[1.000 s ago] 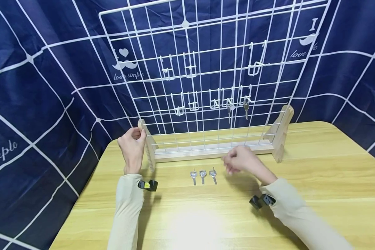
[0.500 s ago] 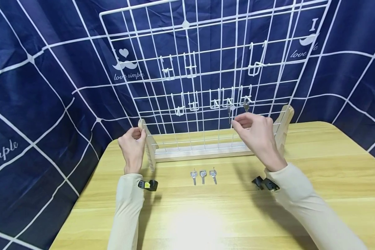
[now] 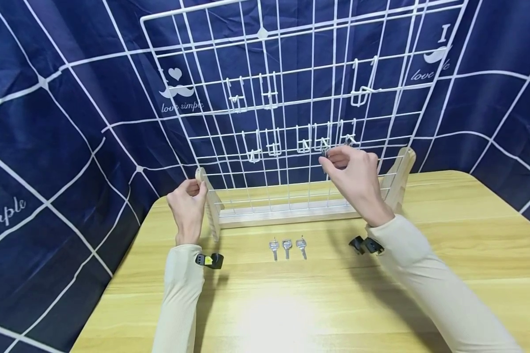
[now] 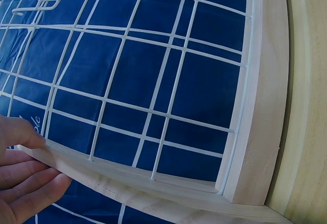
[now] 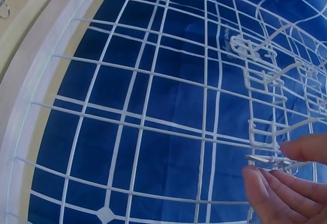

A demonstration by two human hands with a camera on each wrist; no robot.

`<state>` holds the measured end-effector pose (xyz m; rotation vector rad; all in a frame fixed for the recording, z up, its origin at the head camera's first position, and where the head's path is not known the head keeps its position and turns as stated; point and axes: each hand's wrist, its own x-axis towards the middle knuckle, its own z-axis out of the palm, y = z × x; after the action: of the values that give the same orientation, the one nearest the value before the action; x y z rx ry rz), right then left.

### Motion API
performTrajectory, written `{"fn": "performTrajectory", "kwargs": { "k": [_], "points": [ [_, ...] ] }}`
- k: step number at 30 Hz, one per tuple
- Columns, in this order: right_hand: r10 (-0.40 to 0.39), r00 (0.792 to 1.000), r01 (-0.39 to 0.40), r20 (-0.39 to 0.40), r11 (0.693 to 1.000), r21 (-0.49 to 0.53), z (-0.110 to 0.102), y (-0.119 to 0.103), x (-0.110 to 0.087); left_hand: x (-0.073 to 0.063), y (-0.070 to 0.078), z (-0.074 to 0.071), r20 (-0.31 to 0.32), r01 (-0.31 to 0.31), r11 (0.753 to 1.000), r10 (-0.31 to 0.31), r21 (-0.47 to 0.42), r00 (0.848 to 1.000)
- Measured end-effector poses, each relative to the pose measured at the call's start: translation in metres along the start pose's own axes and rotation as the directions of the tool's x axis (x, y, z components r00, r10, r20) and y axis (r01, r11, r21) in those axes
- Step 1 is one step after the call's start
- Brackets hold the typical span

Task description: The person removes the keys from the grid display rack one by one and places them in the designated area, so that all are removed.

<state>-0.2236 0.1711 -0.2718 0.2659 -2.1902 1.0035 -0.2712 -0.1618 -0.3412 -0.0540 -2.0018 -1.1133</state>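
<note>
Held key (image 5: 271,162): silver, ringed, pinched in right hand (image 3: 355,174).
Loose keys (image 3: 286,248): three, silver, flat, row near of rack.
Grid rack (image 3: 287,215): white, wood-footed, upright.

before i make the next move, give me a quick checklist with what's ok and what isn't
1. Right hand has a grip on the key: ok, pinched between thumb and fingers.
2. Key's ring free of the hook: cannot tell, the fingers cover too much.
3. Left hand on the left wooden post: ok, thumb and fingers hold its edge.
4. Wire rack standing in its wooden base: ok.
5. Three loose keys apart on the table: ok, in a row in front of the rack.
6. All keys hung up: not ok, those three lie flat.
</note>
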Motion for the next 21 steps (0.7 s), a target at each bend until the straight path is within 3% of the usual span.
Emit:
{"fn": "performTrajectory", "kwargs": {
  "k": [16,21],
  "points": [
    [0.066,0.997,-0.065,-0.041,0.998,0.027,0.0075,-0.004,0.0094,0.0009,-0.0005,0.0012,-0.004,-0.006,1.0,0.006,-0.021,1.0],
    [0.088,0.994,-0.089,-0.062,0.996,-0.011,0.0102,-0.003,0.0105,0.0012,-0.0017,0.0018,-0.007,-0.008,1.0,0.008,-0.024,1.0]
  ]
}}
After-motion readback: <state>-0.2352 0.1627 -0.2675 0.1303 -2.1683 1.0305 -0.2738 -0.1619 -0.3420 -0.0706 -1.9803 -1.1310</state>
